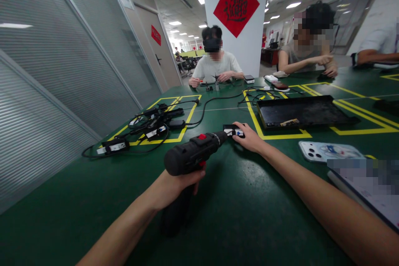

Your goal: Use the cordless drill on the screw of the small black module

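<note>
A black cordless drill (190, 154) with red buttons is gripped by my left hand (181, 185), its fingers wrapped round the handle. The drill points forward and to the right, and its chuck end meets a small black-and-white block (233, 131) on the table. My right hand (246, 137) closes round the right side of that block, thumb and fingers against it. The exact kind of the block is too small to make out. Whether a bit in the chuck touches it, I cannot tell.
The green table (102, 199) carries yellow tape outlines. Tangled black cables and adapters (156, 122) lie at left. A black tray (305, 112) sits at right, with a phone (330, 151) and a grey device (370, 199) nearer me. A person (216, 64) sits opposite, others at right.
</note>
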The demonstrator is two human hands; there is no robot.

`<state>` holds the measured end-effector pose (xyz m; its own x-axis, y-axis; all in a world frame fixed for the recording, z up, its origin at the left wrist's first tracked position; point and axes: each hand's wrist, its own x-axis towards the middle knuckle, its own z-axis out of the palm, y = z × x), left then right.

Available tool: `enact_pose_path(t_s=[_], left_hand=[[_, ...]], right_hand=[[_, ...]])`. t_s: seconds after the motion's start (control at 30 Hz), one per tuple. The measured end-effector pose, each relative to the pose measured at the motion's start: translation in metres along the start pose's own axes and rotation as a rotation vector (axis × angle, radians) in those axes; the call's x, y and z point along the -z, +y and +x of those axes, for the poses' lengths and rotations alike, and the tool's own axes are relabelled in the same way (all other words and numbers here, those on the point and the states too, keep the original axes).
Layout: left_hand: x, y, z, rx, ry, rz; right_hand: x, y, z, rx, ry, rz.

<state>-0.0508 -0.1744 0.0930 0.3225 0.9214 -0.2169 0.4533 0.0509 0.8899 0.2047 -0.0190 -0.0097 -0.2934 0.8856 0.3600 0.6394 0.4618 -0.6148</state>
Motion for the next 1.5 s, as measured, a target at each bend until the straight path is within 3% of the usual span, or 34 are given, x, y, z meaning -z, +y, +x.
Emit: enact_pose_path(t_s=[0.43,1.5], left_hand=[[0.0,0.0081,-0.0009,0.033,-0.009,-0.061],[-0.0038,0.0036,-0.0001,0.017,0.039,-0.093]], right_hand=[[0.0016,-0.0013,-0.0004,0.001,0.004,0.007],[-0.0002,0.0002,0.0009,0.013,0.018,0.005]])
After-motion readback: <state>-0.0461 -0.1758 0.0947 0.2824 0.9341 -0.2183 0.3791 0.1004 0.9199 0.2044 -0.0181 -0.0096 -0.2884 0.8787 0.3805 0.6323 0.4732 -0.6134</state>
